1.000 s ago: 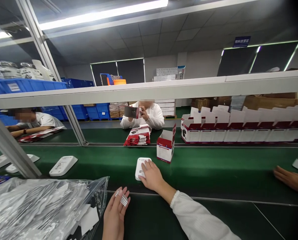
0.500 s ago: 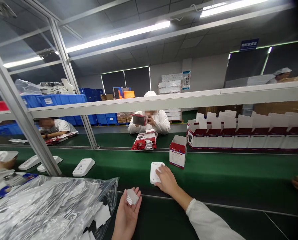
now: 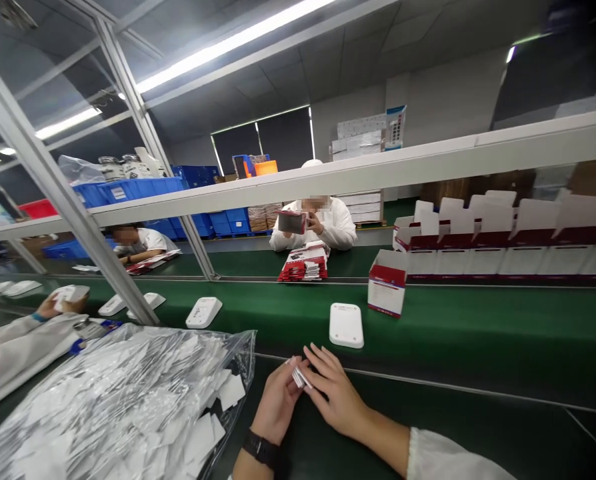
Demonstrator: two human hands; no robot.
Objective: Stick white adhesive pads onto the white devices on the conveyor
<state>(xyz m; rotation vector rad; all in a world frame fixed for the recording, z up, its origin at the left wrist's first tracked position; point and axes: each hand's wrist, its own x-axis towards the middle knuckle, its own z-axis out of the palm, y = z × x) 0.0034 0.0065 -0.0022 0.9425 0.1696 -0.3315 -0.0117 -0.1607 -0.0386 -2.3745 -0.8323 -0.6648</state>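
My left hand (image 3: 277,404) holds a small stack of white cards (image 3: 299,377) over the dark table edge. My right hand (image 3: 334,389) meets it there, fingers touching the stack. Just beyond them a white flat device (image 3: 347,325) lies alone on the green belt (image 3: 453,333). An open red-and-white box (image 3: 387,289) stands a little behind and right of the device. A clear plastic bag (image 3: 118,400) full of white cards lies to the left of my hands.
More white devices (image 3: 204,311) lie on the belt to the left. A row of open boxes (image 3: 503,250) lines the far right. A neighbour's hand (image 3: 58,303) holds a device at left. Two people work across the belt, beside a pile of red leaflets (image 3: 305,263).
My right hand has left the white device and come back to join my left hand on the card stack. The view has swung to the left.
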